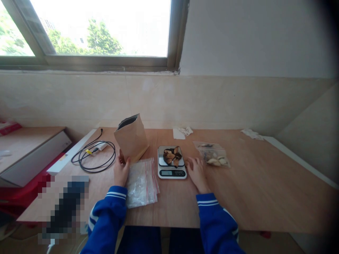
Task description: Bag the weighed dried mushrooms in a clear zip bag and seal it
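A brown kraft paper pouch [131, 137] stands open-topped and tilted at the left of the table. My left hand [122, 171] is closed at its lower left corner, thumb in front. Just below lies a stack of clear zip bags [141, 185] with red strips. In the middle, a white kitchen scale [172, 173] carries several brown dried slices [172, 155], which look like mushroom pieces. My right hand [196, 173] rests palm down at the scale's right side, fingers stretched out and holding nothing. Beyond it lies a filled clear zip bag [214, 155] with pale pieces inside.
Coiled black cable [92, 171] and a white adapter [102, 145] lie at the left. Crumpled tissue [182, 132] sits near the wall, with another white tissue [251, 134] at the back right. A pixelated dark object [66, 208] occupies the front left corner.
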### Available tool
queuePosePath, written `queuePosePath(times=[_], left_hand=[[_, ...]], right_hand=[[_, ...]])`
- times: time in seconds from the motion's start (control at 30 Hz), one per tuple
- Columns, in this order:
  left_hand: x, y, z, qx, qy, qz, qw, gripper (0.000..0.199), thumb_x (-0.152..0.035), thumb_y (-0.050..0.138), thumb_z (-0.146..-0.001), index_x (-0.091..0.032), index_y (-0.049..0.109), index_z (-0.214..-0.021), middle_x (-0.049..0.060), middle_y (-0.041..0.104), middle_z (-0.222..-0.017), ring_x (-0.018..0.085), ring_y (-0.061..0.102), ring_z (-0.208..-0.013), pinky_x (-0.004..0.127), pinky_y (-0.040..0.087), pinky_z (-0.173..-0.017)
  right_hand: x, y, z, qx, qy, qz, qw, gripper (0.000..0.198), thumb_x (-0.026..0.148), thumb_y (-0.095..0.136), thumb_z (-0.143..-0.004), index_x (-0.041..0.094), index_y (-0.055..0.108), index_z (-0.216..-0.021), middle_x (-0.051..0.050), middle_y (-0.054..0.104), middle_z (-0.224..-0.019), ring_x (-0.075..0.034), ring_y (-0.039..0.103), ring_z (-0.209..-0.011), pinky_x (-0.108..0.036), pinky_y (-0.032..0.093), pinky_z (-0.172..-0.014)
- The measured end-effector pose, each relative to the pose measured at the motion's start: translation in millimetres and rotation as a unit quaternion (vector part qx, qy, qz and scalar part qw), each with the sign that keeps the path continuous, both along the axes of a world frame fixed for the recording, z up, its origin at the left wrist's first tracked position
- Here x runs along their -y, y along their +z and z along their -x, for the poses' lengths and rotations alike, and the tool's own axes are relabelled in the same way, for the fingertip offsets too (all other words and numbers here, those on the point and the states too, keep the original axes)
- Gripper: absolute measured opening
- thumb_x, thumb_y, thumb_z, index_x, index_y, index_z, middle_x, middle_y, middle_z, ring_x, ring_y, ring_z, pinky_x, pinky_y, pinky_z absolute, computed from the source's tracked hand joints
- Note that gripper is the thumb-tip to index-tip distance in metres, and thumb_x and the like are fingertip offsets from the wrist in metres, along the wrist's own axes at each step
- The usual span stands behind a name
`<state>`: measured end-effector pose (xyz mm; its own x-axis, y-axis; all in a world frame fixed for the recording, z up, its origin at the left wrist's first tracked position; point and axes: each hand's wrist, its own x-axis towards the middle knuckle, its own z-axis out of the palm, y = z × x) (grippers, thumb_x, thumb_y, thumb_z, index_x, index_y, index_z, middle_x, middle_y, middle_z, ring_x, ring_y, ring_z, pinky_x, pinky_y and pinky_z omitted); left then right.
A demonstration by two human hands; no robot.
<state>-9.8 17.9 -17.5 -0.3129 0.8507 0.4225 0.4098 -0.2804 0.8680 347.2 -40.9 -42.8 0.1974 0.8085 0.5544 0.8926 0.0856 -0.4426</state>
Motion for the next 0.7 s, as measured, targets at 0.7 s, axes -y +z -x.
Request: queuePosePath(times=[0.7], left_hand=[[1,2.8,-1,-0.035,0.017,0.013,0.999,0.040,-0.042,0.060,-0.077,-0.017,0.052,-0.107,0.008,0.063,-0.093,0.021,0.063,-0.082,0.034,0.051,-0.074]], right_hand=[[-4,13,9,-0.058,-0.018,-0.025,0.998,0.032,0.028,0.039,-0.091,0.021,0.066,-0.107,-0.010,0.060,-0.098,-0.027,0.052,-0.097,-0.044,0.038,-0.090]])
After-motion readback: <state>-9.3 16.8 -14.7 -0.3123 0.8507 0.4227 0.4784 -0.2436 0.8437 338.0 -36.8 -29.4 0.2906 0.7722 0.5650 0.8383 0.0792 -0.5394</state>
